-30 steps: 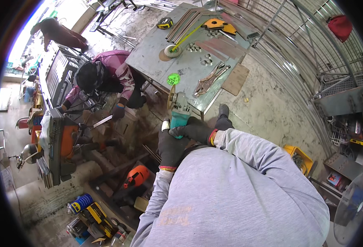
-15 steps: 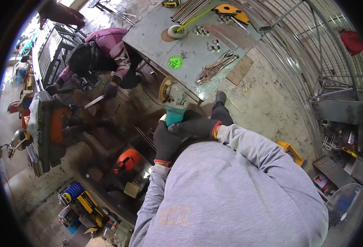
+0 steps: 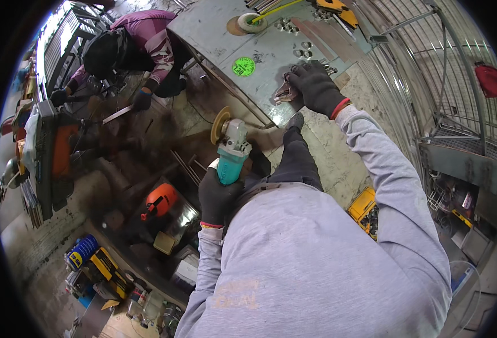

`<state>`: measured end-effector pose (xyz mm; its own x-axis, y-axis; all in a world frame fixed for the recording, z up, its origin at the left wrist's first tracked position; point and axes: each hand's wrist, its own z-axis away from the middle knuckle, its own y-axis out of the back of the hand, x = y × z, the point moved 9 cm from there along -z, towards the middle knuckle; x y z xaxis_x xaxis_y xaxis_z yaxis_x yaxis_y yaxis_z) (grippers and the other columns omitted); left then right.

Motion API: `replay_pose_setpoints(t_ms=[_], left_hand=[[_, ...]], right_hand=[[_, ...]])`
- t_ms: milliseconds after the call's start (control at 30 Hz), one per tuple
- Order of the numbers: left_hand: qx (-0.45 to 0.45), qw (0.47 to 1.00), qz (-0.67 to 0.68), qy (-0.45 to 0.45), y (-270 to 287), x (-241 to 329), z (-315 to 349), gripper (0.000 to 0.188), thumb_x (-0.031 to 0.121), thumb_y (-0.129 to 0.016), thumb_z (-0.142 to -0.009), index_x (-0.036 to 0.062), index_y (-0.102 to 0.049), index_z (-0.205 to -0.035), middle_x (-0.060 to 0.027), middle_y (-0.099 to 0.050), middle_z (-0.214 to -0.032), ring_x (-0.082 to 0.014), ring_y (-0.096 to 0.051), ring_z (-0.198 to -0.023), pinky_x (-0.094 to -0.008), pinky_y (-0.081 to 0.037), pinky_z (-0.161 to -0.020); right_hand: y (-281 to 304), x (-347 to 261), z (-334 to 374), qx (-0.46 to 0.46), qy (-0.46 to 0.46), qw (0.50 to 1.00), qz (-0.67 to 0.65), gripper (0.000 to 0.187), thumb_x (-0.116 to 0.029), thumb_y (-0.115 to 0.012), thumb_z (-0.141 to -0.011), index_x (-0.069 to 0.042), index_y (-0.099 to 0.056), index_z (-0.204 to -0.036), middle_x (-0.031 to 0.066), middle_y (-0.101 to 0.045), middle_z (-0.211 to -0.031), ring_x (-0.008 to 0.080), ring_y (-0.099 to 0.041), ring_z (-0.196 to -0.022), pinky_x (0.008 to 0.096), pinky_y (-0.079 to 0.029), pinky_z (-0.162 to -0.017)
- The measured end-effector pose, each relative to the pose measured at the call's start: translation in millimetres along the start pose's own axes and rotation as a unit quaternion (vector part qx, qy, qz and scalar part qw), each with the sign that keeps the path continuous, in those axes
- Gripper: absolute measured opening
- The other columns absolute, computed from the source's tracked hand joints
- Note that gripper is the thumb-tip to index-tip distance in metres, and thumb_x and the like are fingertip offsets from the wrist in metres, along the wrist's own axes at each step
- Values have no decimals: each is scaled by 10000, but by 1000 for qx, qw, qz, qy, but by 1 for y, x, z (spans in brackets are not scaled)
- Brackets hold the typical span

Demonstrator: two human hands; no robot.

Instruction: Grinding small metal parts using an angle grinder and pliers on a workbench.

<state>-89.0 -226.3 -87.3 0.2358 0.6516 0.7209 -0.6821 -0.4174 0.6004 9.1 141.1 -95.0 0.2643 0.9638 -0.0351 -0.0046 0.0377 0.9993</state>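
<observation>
My left hand [image 3: 219, 194], in a dark glove, is wrapped round the teal body of an angle grinder [image 3: 232, 160]. The grinder points up and away from me, with a tan disc [image 3: 221, 125] at its head. Reaching forward to the near right corner of the grey table [image 3: 214, 34], my gloved right hand [image 3: 316, 87] has its fingers curled over a pair of locking pliers [image 3: 285, 94]. Their jaw end shows left of the hand; the handles are mostly hidden beneath it. A round green sticker [image 3: 243, 66] lies left of that hand.
Metal rings [image 3: 303, 50], flat strips and a roll [image 3: 254, 23] lie farther back on the table. At left a co-worker [image 3: 141, 50] crouches holding a flat bar [image 3: 116, 114]. An orange container [image 3: 161, 200] stands below. A yellow case [image 3: 364, 208] sits on the floor at right.
My right hand has left the grinder and moved forward and right onto the pliers on the table. My left hand keeps the grinder, now held a little lower. The view has shifted slightly.
</observation>
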Motion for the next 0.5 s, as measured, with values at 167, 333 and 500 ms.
replay_pose_setpoints(t_ms=[167,333,500], left_hand=[[6,1000,-10,-3,4,2,15,631,275,-896,-817,55,-727,-1383,-214,-820,-1129,-408,-813,-1057,-481,-637,-897],[-10,999,-44,-26,4,3,21,616,231,-910,-820,36,-727,-1375,-219,-825,-1148,-392,-823,-1047,-465,-637,-913],[-31,997,-47,-43,-6,11,17,611,250,-912,-802,41,-744,-1351,-224,-815,-1142,-421,-811,-1057,-472,-645,-881]], right_hand=[[-12,-36,6,5,79,995,-60,450,-235,-748,-961,-181,-747,-1409,150,-711,-1471,407,-646,-1402,579,-392,-1262],[-11,-52,12,49,45,986,-154,467,-258,-785,-956,-179,-759,-1415,155,-695,-1512,452,-601,-1463,601,-326,-1345],[-16,-38,18,88,47,975,-197,433,-244,-779,-986,-158,-765,-1410,148,-689,-1526,448,-577,-1502,580,-323,-1373]])
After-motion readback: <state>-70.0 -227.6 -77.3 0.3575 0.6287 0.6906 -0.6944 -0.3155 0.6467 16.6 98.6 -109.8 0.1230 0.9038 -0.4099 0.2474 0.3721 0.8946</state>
